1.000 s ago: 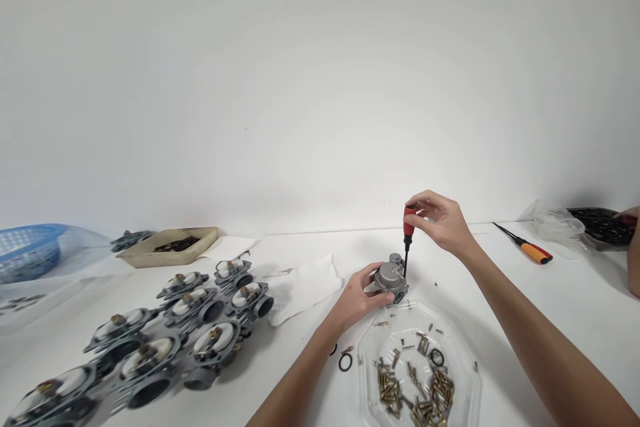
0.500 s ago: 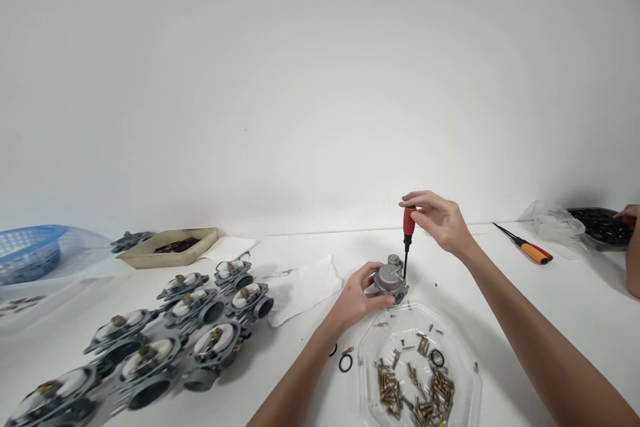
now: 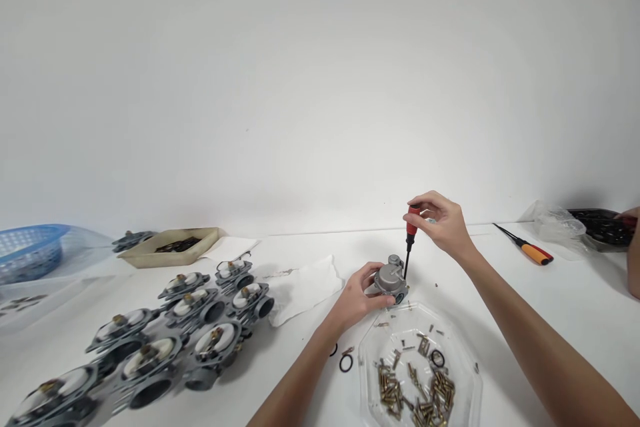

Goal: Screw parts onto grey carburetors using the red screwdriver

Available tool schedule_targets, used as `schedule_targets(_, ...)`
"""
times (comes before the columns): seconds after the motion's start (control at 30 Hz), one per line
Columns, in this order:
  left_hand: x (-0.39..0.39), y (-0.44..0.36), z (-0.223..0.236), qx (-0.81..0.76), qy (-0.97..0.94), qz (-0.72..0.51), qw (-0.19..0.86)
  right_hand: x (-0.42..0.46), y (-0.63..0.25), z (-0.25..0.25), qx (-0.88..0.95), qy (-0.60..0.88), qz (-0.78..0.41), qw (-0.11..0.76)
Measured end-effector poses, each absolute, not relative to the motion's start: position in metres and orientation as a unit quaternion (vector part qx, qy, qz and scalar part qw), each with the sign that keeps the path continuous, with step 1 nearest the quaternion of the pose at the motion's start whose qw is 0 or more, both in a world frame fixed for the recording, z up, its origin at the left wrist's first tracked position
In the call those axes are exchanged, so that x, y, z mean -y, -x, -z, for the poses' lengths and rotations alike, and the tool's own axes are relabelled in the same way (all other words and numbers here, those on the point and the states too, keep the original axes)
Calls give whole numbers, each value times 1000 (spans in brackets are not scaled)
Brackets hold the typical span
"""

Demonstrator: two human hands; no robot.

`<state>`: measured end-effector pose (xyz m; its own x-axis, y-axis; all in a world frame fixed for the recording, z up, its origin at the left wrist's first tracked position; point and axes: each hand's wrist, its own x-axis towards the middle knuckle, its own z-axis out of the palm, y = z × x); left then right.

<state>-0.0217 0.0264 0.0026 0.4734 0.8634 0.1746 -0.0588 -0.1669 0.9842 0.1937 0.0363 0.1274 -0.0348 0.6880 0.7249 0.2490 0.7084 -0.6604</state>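
Over the white desk, small carburetor gripped by left hand, red screwdriver pinched upright in right hand, tip lowered against carburetor's right side.

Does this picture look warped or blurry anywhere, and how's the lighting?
In the head view, wide-angle stretching splays the grey metal carburetors at lower left; soft, even light leaves only faint shadows; the red-handled screwdriver and the small grey carburetor beneath it look sharp.
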Motion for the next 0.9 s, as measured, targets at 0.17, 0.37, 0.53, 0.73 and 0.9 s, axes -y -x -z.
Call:
schedule_targets(0.17, -26, 21, -3, -305, -635, -408, 580, -37, -193, -126, 716, 304, -235, 583)
schedule_targets(0.37, -27, 22, -2, -308, -644, -407, 570, -36, -194, -127, 709, 325, -168, 602)
schedule_targets(0.53, -28, 21, -1, -312, -661, -409, 547, -36, -194, -128, 725, 306, -229, 574)
schedule_targets(0.73, -29, 21, -1, -312, -672, -411, 532, -39, -196, -126, 711, 357, -165, 583)
schedule_targets(0.9, -29, 21, -1, -314, -667, -412, 536, -37, -198, -126, 731, 343, -220, 547)
